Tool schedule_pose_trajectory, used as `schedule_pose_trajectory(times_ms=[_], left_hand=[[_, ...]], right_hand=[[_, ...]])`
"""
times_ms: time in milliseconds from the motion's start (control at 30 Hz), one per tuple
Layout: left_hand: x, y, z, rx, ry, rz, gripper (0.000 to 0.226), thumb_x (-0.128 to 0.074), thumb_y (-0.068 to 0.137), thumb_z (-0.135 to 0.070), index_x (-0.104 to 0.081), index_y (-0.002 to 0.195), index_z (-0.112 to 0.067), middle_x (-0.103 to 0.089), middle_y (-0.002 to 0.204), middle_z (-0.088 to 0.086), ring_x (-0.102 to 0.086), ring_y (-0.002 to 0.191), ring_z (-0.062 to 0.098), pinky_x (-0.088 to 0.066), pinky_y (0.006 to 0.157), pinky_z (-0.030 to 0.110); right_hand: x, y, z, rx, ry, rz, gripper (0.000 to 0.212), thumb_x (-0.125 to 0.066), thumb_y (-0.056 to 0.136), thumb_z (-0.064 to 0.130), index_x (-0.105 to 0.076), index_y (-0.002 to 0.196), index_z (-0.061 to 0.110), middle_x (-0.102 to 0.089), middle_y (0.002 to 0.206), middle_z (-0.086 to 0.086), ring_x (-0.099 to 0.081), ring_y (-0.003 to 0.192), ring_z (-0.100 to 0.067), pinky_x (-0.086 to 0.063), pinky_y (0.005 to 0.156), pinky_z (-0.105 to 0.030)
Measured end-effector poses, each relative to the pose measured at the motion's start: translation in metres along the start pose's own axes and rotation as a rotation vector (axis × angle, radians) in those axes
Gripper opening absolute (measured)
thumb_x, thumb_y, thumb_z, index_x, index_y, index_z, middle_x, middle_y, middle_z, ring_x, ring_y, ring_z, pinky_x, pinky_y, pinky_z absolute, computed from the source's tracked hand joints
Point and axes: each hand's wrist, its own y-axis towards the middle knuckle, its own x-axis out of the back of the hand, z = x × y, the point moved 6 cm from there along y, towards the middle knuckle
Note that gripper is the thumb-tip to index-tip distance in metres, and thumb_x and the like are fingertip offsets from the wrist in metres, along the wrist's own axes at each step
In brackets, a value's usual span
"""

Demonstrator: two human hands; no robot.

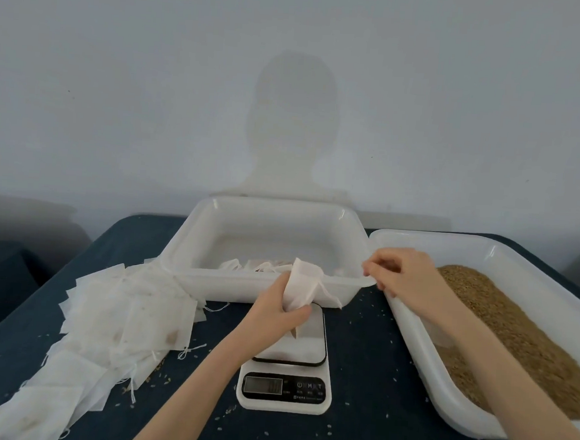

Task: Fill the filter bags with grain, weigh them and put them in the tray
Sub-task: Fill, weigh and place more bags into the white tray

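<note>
Above the scale [288, 353] at the counter's [366, 380] centre, our left hand [277, 313] grips a filter bag [299, 287]. Our right hand [403, 274], at 2 o'clock, has its fingers curled, pinching the bag's drawstring, beside the grain tray [411, 335]. Loose bags [114, 314] lie at 9 o'clock; the collecting tray [183, 246] sits at 12.

Light soft, cool, moderately dim; colours washed, low contrast. Source behind person: head-and-shoulders shadow [293, 130] falls on wall [120, 70] straight ahead, edges soft. Faint shadows under forearms on dark tablecloth [368, 362]. Mild sheen on scale [287, 367] platform; display unreadable. White tray rims [272, 205] near blown out, little detail. Wide-angle distortion: table edges bow, corners stretch and darken. Overall slight softness, compression smear; grain [513, 338] texture mushy.
</note>
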Motion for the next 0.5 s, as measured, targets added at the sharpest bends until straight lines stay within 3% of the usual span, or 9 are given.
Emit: schedule_pose_trajectory(times_ms=[167, 267, 367, 433, 500], left_hand=[[-0.008, 0.006, -0.004, 0.022, 0.118, 0.006, 0.044, -0.065, 0.081, -0.024, -0.049, 0.120, -0.033, -0.062, 0.099, -0.005, -0.061, 0.087, 0.015, -0.054, 0.074, 0.036], [-0.018, 0.008, -0.004, 0.022, 0.150, 0.029, 0.046, -0.067, 0.082, -0.023, -0.047, 0.123, -0.030, -0.062, 0.100, -0.007, -0.061, 0.089, 0.014, -0.054, 0.074, 0.032], [-0.030, 0.010, -0.005, 0.015, 0.157, 0.049, 0.043, -0.067, 0.083, -0.024, -0.047, 0.120, -0.030, -0.061, 0.099, -0.009, -0.061, 0.088, 0.009, -0.054, 0.070, 0.025], [-0.039, 0.010, -0.007, 0.011, 0.139, 0.059, 0.040, -0.067, 0.083, -0.021, -0.049, 0.117, -0.027, -0.062, 0.097, -0.008, -0.061, 0.085, 0.010, -0.053, 0.068, 0.025], [-0.045, 0.011, -0.006, 0.010, 0.152, 0.063, 0.037, -0.067, 0.082, -0.018, -0.051, 0.115, -0.023, -0.064, 0.096, -0.004, -0.062, 0.081, 0.013, -0.053, 0.069, 0.026]], right_hand=[[0.058, -0.011, -0.078, -0.117, -0.392, -0.191, 0.015, -0.057, 0.093, 0.033, -0.060, 0.078, 0.037, -0.068, 0.084, 0.015, -0.060, 0.073, -0.002, -0.050, 0.063, -0.025], [0.060, -0.020, -0.142, -0.280, -0.640, 0.068, 0.007, -0.056, 0.095, 0.034, -0.060, 0.100, 0.035, -0.068, 0.105, 0.010, -0.062, 0.084, -0.005, -0.055, 0.076, -0.026], [0.046, -0.038, -0.179, -0.387, -0.746, 0.360, 0.036, -0.057, 0.090, 0.050, -0.058, 0.119, 0.029, -0.062, 0.108, 0.015, -0.058, 0.088, 0.000, -0.051, 0.077, -0.019], [0.048, -0.041, -0.181, -0.365, -0.811, 0.362, 0.047, -0.062, 0.084, 0.056, -0.053, 0.122, 0.030, -0.059, 0.107, 0.016, -0.055, 0.089, -0.001, -0.047, 0.071, -0.017], [0.051, -0.041, -0.184, -0.359, -0.872, 0.340, 0.052, -0.062, 0.085, 0.054, -0.046, 0.126, 0.026, -0.060, 0.117, 0.009, -0.057, 0.096, -0.007, -0.050, 0.077, -0.023]])
